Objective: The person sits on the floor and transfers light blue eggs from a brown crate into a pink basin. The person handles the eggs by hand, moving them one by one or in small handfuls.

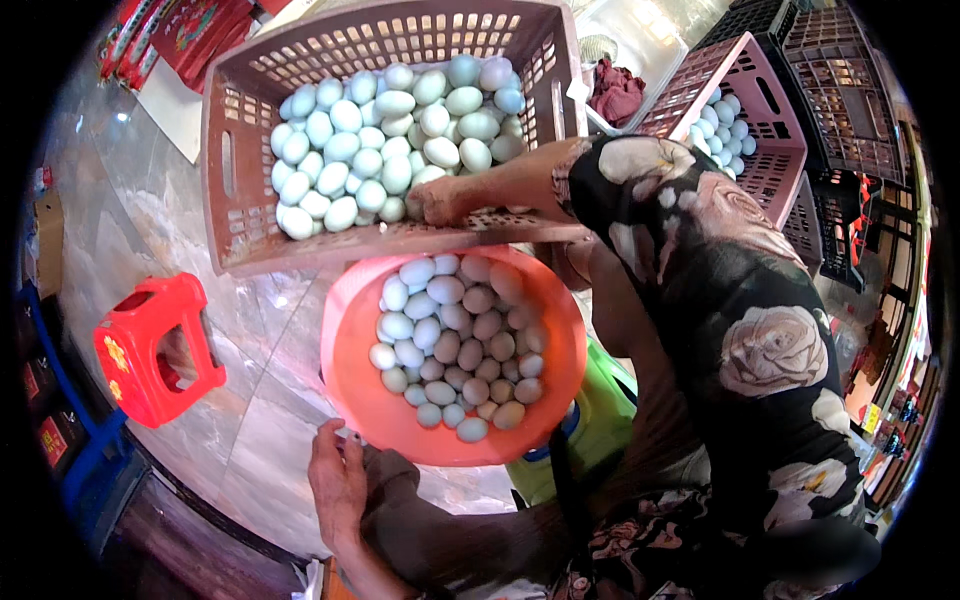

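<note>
My right hand (442,201) reaches over the near wall of a brown slotted plastic crate (352,251), down among pale blue-green eggs (341,146). Its fingertips are partly hidden, so whether they grip an egg cannot be told. At the lower left, my left hand (339,480) is beside my knee, just outside an orange plastic basin (360,412). Its fingers are loosely bent and slightly apart, with no egg in them. Many eggs (457,337) lie heaped in the basin, bluish at the left and browner in the shade at the right.
A red plastic stool (157,349) lies tipped on the tiled floor (255,405) to the left. At the upper right, a pink crate (765,142) holds more eggs, near black crates (840,90) and a clear tub (660,45) with a dark red cloth (616,91). Something green (600,427) shows beside the basin.
</note>
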Available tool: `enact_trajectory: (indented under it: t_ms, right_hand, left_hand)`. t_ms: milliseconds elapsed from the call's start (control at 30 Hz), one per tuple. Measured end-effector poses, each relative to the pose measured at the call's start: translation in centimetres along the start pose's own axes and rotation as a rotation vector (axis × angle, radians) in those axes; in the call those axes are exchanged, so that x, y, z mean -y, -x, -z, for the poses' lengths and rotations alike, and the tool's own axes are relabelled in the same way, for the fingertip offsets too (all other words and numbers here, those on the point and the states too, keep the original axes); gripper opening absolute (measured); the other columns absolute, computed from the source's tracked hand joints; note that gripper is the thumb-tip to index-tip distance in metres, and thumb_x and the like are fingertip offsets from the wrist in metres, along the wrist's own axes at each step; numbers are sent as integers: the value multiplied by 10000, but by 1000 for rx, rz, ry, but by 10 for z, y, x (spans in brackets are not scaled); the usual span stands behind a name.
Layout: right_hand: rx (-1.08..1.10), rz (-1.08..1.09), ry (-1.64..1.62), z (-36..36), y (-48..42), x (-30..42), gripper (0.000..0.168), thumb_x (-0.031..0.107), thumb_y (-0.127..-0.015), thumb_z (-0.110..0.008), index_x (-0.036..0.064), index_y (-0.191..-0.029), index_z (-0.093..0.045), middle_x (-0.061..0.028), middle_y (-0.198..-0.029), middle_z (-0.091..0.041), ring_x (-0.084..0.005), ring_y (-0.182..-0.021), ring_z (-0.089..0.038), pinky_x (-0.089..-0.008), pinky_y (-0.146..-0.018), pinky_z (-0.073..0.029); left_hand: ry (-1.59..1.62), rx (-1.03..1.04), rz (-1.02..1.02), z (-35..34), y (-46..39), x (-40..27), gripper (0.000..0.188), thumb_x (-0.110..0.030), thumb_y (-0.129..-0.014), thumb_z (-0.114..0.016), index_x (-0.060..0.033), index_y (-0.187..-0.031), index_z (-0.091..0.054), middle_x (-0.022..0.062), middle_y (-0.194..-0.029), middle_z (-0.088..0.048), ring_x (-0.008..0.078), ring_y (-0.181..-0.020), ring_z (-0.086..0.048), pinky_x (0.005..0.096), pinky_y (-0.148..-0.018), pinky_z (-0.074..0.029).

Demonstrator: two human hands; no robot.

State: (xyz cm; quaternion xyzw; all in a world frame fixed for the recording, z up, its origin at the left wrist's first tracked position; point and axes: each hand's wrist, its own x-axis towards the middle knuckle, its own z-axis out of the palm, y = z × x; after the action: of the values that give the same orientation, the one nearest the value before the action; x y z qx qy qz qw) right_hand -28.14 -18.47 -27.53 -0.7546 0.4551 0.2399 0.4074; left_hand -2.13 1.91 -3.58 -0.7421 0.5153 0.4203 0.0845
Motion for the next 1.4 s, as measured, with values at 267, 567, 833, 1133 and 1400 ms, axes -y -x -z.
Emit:
enact_trajectory:
  t_ms: [267,567,833,1133,1400]
  right_hand:
    - [-183,28,79,36,27,1,295,263,-725,-595,44,-914,-653,-174,-905,-668,-328,-839,-648,-416,-702,-515]
    - [-222,294,234,85,219,109,351,184,-796,-554,23,-1108,-552,-214,-962,-616,-349,-793,-632,-441,-641,-520]
    - [-205,544,511,-23,308,107,239,233,-764,-589,74,-942,-593,-79,-829,-604,-237,-800,-624,-417,-682,-486]
    - [-436,501,211,14,270,106,287,211,-782,-554,12,-981,-606,-172,-894,-638,-314,-836,-637,-424,-700,-518]
    - [-245,446,227,4,251,106,344,242,-832,-498,27,-1078,-609,-189,-1046,-635,-352,-957,-612,-425,-827,-493]
  left_hand:
    - [14,25,2,7,7,-14,288,-133,-893,-515,-3,-1149,-491,239,-1027,-554,385,-920,-543,449,-812,-425]
    - [25,-98,-96,8,31,-6,283,-160,-886,-544,-27,-1130,-490,232,-1041,-564,384,-936,-554,451,-815,-442]
    - [136,-615,-71,10,107,39,294,-134,-887,-501,10,-1143,-517,161,-938,-552,275,-832,-528,354,-759,-445]
    - [613,-1276,271,-115,165,211,342,-122,-916,-440,106,-1167,-487,229,-1133,-550,327,-1057,-528,391,-933,-412]
    - [1239,-1371,463,-267,211,208,296,-183,-895,-463,52,-1057,-541,206,-1032,-589,311,-923,-577,406,-812,-468]
